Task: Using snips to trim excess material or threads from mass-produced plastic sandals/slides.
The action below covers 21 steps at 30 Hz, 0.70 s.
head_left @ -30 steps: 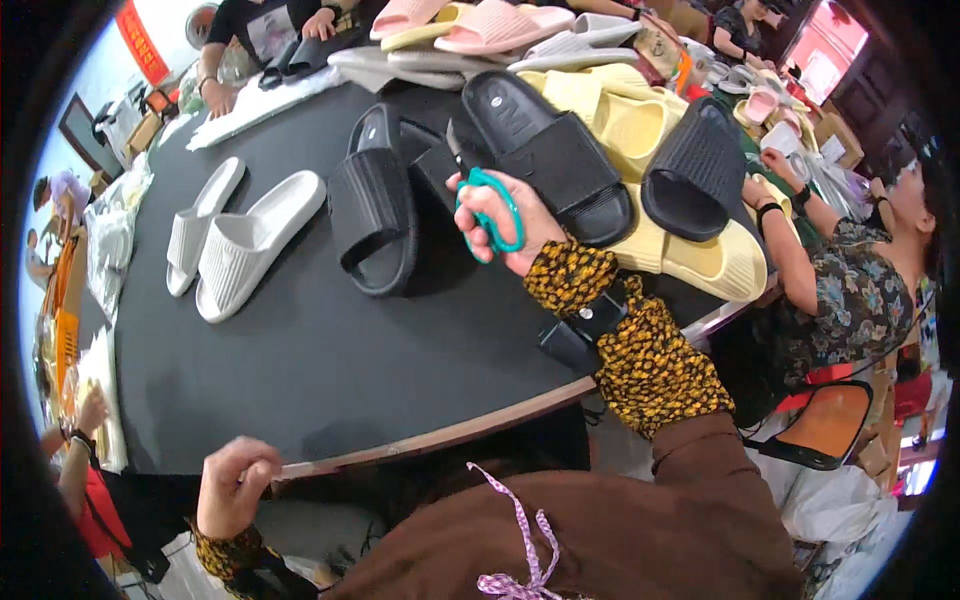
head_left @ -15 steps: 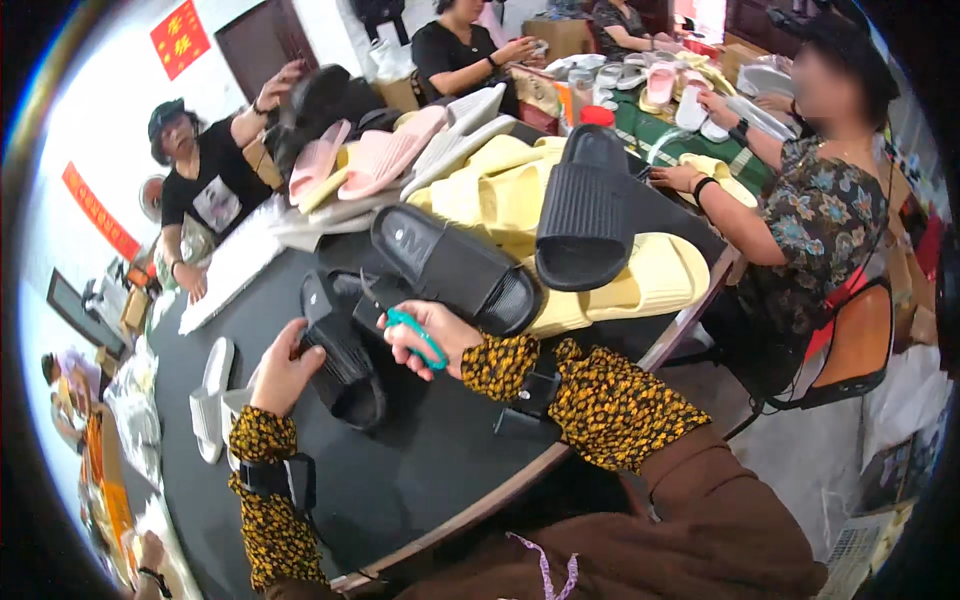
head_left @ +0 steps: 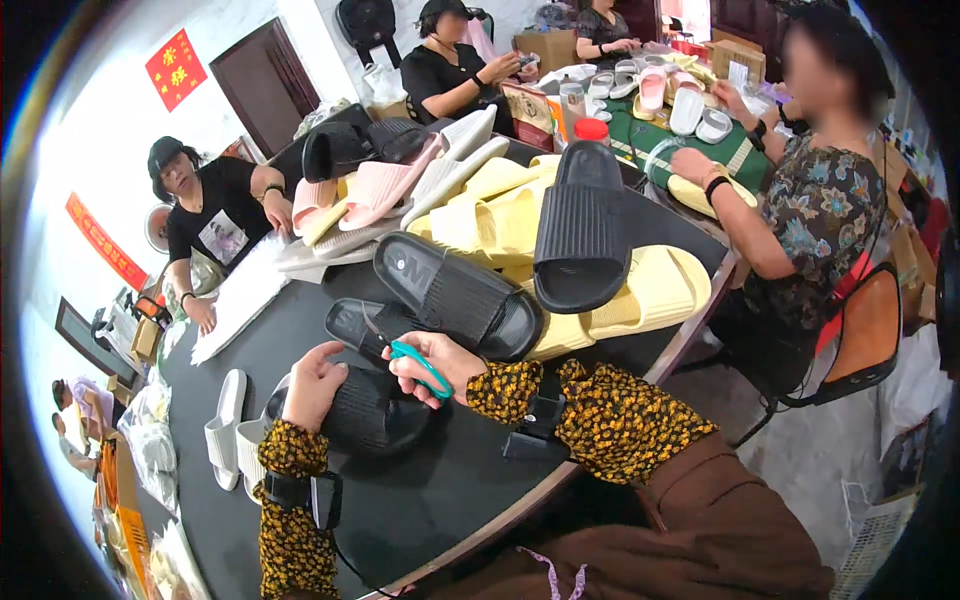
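My right hand [head_left: 440,365] is closed round the teal handles of a pair of scissors [head_left: 418,368], whose thin blade points up and to the left. My left hand [head_left: 313,388] grips the edge of a black slide slipper [head_left: 375,412] low over the dark table, its ribbed strap facing up. Just beyond the scissors lies a smaller black slipper [head_left: 350,318], partly hidden. A larger black slipper [head_left: 450,290] sits behind my right hand. Left of my left hand lie white slippers [head_left: 227,425], one partly covered by my arm.
Beyond my hands, yellow slippers [head_left: 665,285], pink slippers [head_left: 385,190] and another black slipper [head_left: 583,235] are heaped on the table [head_left: 450,470]. A person [head_left: 215,225] stands across the left side by a white sheet stack [head_left: 245,300]. Another person [head_left: 825,190] sits at right, near a chair [head_left: 850,340].
The black slipper in my left hand has turned from lying lengthwise to lying more crosswise. Both hands have shifted slightly, the left to the right. The person across has lowered a raised arm.
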Each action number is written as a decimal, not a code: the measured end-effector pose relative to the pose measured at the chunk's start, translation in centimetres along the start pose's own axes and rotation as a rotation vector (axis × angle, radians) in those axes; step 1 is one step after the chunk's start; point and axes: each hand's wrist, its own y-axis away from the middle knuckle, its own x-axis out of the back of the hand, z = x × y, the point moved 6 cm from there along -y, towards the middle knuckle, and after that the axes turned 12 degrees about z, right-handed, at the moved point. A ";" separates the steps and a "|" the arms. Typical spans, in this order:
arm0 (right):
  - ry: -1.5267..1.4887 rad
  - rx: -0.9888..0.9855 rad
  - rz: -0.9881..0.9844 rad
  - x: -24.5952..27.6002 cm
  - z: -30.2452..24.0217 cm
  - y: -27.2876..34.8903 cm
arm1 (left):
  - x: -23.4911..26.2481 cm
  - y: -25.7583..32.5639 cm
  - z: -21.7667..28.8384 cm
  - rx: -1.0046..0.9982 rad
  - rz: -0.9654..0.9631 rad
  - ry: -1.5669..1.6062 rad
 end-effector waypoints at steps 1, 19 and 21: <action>0.005 -0.005 -0.003 -0.2 0.0 0.0 | 0.1 -0.4 -0.5 -0.003 0.008 -0.003; -0.029 0.047 -0.015 -0.4 -0.6 0.1 | -4.8 -3.0 -0.8 0.014 -0.396 -0.091; -0.003 0.060 -0.003 -0.4 -0.8 0.1 | -4.4 -3.0 -1.3 0.033 -0.370 -0.193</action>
